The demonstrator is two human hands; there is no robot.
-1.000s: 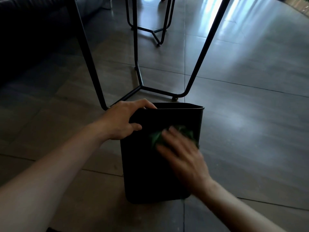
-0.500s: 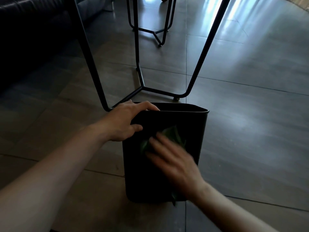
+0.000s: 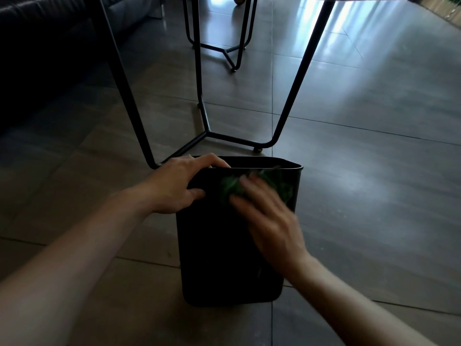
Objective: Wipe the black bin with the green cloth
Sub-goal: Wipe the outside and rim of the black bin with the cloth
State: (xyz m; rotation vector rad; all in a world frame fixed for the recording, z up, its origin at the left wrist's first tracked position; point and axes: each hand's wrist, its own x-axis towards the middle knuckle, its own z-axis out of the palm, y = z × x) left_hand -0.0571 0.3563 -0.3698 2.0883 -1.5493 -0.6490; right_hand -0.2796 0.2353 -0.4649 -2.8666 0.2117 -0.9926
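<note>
Standing upright on the tiled floor (image 3: 374, 221), black bin (image 3: 219, 258) sits just near of the black metal legs (image 3: 294, 101). Left hand (image 3: 179, 183) grips its near-left rim. Right hand (image 3: 267, 221), fingers spread flat, presses green cloth (image 3: 232, 187) against the near wall, just below the rim.

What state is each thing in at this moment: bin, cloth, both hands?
black bin: upright on the floor, open top, no lid.
green cloth: bunched, pressed against the bin's near wall just under the rim.
left hand: gripping the bin's rim at its left corner.
right hand: flat on the cloth, motion-blurred.
</note>
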